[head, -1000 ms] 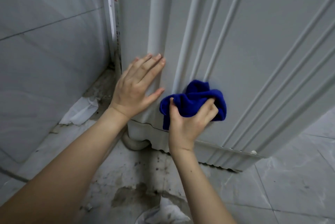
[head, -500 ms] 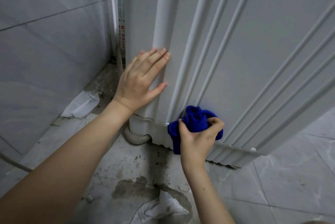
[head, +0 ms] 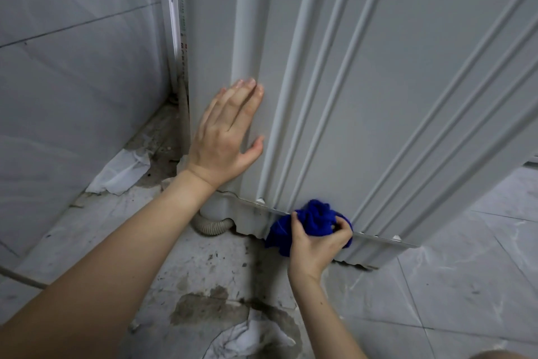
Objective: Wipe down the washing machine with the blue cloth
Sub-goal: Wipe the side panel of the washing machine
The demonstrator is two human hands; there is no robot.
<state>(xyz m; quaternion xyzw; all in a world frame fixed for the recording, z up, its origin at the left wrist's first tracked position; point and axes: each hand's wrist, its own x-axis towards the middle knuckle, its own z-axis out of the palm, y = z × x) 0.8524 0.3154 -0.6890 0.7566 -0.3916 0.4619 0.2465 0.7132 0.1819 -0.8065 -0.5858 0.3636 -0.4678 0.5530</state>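
The washing machine [head: 378, 67] fills most of the view: a pale grey cabinet standing upright on the floor, its long axis vertical. Raised ribs run up its side panel from the base, fanning out to the right in the wide-angle view. A thin metal strip [head: 378, 238] runs along the bottom of the panel, above a wavy plastic skirt.

A grey tiled wall [head: 72, 82] stands to the left, meeting the machine at a narrow corner where a white pipe [head: 177, 24] with printed lettering runs up. The floor [head: 451, 286] is pale marbled tile, clean on the right and stained with dark patches in front of the machine.

The left hand [head: 224, 137] lies flat against the machine's rounded corner. Its fingers [head: 247, 102] are straight and close together, pointing up, with the thumb spread to the right; it holds nothing.

The right hand [head: 314, 245] is low at the base of the panel, its curled fingers [head: 343, 226] gripping the blue cloth [head: 317, 219]. The cloth is bunched into a wad with no clear long axis. It is pressed against the metal strip and the foot of the ribs, and a loose flap hangs down to the left, over the skirt.

A ribbed grey hose [head: 214, 226] curls out from under the machine's corner, just below the left wrist. Crumpled white paper [head: 119, 172] lies by the wall, and another piece [head: 247, 338] on the stained floor near the bottom edge.
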